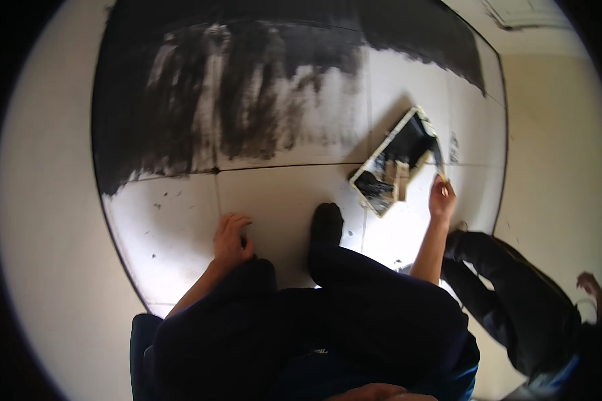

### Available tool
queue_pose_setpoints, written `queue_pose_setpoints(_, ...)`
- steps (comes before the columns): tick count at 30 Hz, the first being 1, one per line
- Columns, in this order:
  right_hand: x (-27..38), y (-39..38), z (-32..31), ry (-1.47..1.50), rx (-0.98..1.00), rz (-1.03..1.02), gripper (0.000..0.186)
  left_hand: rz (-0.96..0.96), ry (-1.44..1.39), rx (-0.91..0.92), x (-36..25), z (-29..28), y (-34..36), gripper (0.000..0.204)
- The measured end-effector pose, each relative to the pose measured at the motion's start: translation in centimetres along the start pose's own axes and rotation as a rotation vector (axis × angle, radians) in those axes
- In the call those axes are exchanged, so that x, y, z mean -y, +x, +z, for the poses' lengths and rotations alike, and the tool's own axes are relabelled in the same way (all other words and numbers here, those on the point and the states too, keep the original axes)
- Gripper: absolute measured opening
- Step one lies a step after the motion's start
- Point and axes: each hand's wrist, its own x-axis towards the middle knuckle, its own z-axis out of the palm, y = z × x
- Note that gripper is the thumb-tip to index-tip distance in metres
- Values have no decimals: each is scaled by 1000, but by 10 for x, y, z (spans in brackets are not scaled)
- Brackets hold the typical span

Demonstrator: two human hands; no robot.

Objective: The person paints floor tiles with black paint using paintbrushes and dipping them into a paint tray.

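Note:
My right hand (pixel 442 198) is closed around the yellowish handle of a paintbrush (pixel 438 158). The brush's dark head points away from me, along the right side of a cream-rimmed rectangular tray (pixel 390 134). Black paint smears the inside of this tray, and a light-brown block-like piece (pixel 400 179) lies in its near part. My left hand (pixel 231 240) hangs just beyond my left knee, thumb and fingers apart, with nothing visible in it. Whether its fingertips touch the floor, I cannot tell.
Uneven black paint (pixel 241 80) covers the far and left parts of the white tiled floor (pixel 281 194). My dark-covered foot (pixel 327 224) stands left of the tray. Another person in dark trousers (pixel 515 287) is close on my right. Pale walls rise at both sides.

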Motion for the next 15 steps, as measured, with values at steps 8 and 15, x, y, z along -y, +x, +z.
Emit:
queue_pose_setpoints(8,-36,-16,52,232,272,66,22,-72,53,-70,-13,-8,1,43)
queue_pose_setpoints(15,-95,-18,176,79,592,269,28,-104,43,-98,-10,-8,0,41)
